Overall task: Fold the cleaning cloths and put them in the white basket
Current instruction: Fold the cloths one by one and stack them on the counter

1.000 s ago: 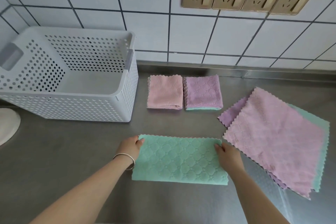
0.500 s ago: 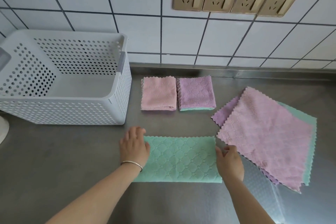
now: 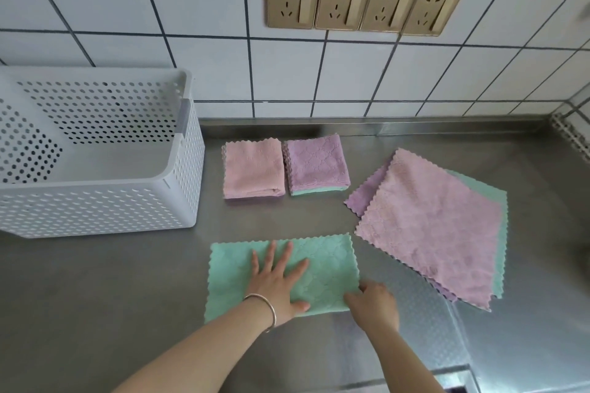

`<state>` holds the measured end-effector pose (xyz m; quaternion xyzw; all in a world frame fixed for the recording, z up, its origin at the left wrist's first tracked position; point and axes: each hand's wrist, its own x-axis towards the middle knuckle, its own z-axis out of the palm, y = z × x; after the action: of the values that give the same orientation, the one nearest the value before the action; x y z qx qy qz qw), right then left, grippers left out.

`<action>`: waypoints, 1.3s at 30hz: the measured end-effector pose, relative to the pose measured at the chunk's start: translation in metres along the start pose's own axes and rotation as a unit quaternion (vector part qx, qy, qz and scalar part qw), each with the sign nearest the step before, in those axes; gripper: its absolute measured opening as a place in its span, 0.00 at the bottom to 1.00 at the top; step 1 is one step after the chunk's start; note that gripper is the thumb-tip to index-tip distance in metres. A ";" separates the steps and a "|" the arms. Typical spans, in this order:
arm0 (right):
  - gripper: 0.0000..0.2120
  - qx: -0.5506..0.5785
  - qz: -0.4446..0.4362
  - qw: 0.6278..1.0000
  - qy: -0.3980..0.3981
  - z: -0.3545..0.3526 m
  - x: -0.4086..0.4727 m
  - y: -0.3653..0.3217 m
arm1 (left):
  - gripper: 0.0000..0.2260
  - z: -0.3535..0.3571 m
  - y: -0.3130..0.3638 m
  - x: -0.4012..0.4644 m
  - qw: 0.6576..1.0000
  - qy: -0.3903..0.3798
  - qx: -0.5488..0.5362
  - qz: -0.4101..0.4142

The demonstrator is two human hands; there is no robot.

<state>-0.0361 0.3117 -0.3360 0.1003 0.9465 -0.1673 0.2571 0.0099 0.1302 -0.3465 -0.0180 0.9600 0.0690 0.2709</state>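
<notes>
A green cloth (image 3: pixel 332 262), folded once into a long rectangle, lies on the steel counter in front of me. My left hand (image 3: pixel 276 282) presses flat on its middle with fingers spread. My right hand (image 3: pixel 375 305) pinches the cloth's near right corner. Behind it lie a folded pink cloth (image 3: pixel 253 167) and a folded purple cloth (image 3: pixel 316 164) on a green one. The white basket (image 3: pixel 178 201) stands at the left, and its visible inside holds nothing.
A loose pile of unfolded cloths (image 3: pixel 434 226), pink on top of purple and green, lies at the right. A tiled wall with several gold sockets (image 3: pixel 364 0) rises behind the counter. The counter's front edge shows at the bottom right.
My left hand has slid from the cloth's left edge onto its middle and spread flat. My right hand has moved down to the near right corner. The camera has shifted left.
</notes>
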 end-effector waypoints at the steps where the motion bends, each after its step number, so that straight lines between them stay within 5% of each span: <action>1: 0.15 0.016 -0.019 0.999 0.032 0.001 -0.003 -0.001 | 0.35 -0.007 0.004 -0.001 1.000 0.003 -0.021 -0.010; 4: 0.09 0.074 -0.120 0.977 0.162 0.000 -0.024 -0.020 | 0.32 -0.035 0.018 -0.006 0.972 0.026 -0.229 -0.054; 7: 0.11 0.067 -0.307 0.914 0.257 0.012 -0.044 -0.044 | 0.19 -0.069 0.022 -0.011 0.868 0.053 -0.484 -0.096; 13: 0.13 0.044 -0.509 0.821 0.254 0.031 -0.070 -0.074 | 0.13 -0.082 -0.012 -0.026 0.890 0.095 -0.411 -0.175; 18: 0.40 -0.024 -0.489 0.852 0.186 0.050 -0.070 -0.072 | 0.13 -0.062 -0.044 -0.038 0.834 0.127 -0.494 -0.211; 24: 0.61 -0.114 -0.478 0.862 0.126 0.070 -0.066 -0.069 | 0.12 -0.036 -0.075 -0.052 0.789 0.156 -0.548 -0.230; 39: 0.67 -0.185 -0.471 0.851 0.140 0.102 -0.056 -0.067 | 0.16 0.022 -0.099 -0.042 0.756 0.158 -0.578 -0.264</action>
<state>0.0389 0.2070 -0.3718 -0.3847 0.9197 -0.0742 0.0265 0.0639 0.0349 -0.3553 -0.4339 0.7243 0.5323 0.0608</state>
